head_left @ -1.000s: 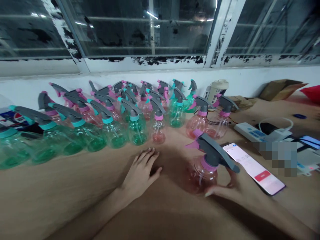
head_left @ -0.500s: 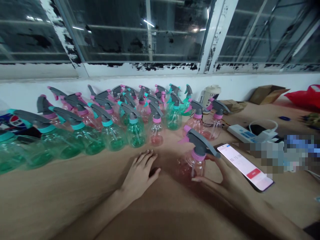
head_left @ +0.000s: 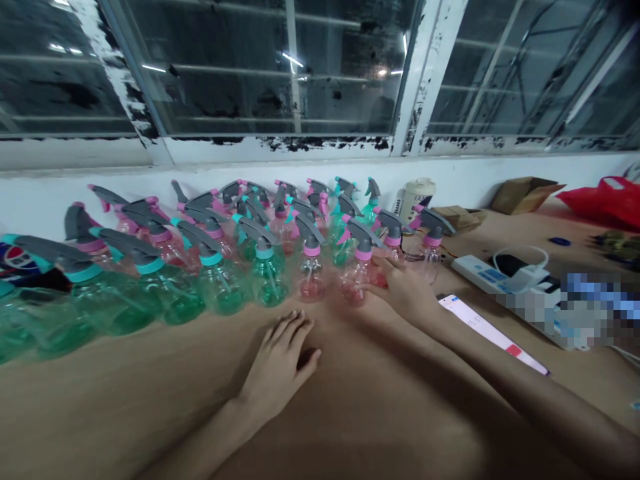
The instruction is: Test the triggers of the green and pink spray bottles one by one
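Observation:
My right hand (head_left: 403,287) grips a clear pink spray bottle (head_left: 356,283) with a grey trigger head and pink collar. That bottle stands upright at the front of the group, just right of another pink spray bottle (head_left: 311,283). My left hand (head_left: 283,357) lies on the table with its fingers apart, holding nothing, in front of a green spray bottle (head_left: 269,280) with a turquoise collar. More green and pink spray bottles stand in rows to the left and behind. Part of the gripped bottle's right side is hidden by my fingers.
A phone (head_left: 490,333) lies right of my right forearm, which partly covers it. Beyond are a white power strip (head_left: 483,270) with a plug, a coffee cup (head_left: 417,200), a cardboard box (head_left: 525,195) and a red bag (head_left: 597,203). A window wall (head_left: 280,160) closes off the back.
My right hand has carried the pink spray bottle forward and left, from near the phone to the front row beside the other pink one. My left hand stays on the table.

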